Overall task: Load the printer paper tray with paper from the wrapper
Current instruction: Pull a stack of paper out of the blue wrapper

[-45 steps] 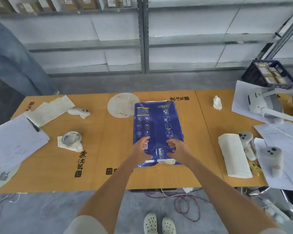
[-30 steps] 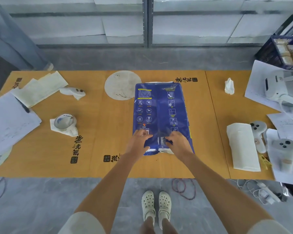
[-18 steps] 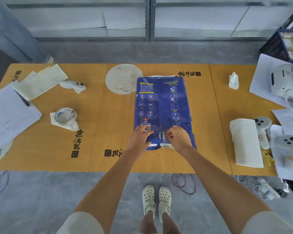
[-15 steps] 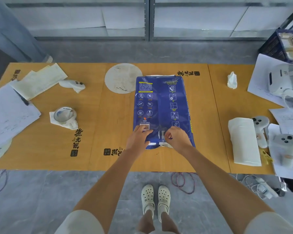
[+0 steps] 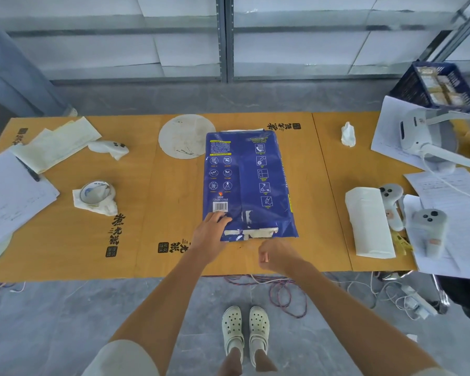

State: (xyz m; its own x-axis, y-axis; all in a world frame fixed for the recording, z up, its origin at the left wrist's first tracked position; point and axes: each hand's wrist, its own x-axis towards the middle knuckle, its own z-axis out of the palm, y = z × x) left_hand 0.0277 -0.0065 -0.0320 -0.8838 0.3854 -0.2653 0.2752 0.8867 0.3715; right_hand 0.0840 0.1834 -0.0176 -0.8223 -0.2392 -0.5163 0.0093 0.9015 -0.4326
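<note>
Blue paper wrapper (image 5: pixel 248 183) flat on the orange table (image 5: pixel 65 240), long axis running away from the body, near end close to the front edge, within easy reach of both arms. Near end flap partly torn: white strips of paper or glue seam exposed along the fold. Left hand (image 5: pixel 210 237) palm-down on the near-left corner of the wrapper, fingers spread flat, pinning rather than gripping; likely there to stop the pack sliding while the flap is worked. Right hand (image 5: pixel 276 257) off the wrapper, just beside its near edge over bare table, fingers loosely curled, apparently empty; whether a scrap is pinched inside cannot be told. Printed side up: barcode (image 5: pixel 219 206) on a white panel near the left fingertips, yellow-green header bar at the far left, two columns of white pictograms; small text too fine to read. Large black Chinese characters printed on the table in several places, not legible with confidence. No printer or paper tray in view. Clutter kept to the sides: white controllers (image 5: pixel 429 229) and folded white cloth (image 5: pixel 368 221) to the right, loose sheets (image 5: pixel 8 191) to the left. Judgement: early stage, wrapper opening started, ream not yet out.
</note>
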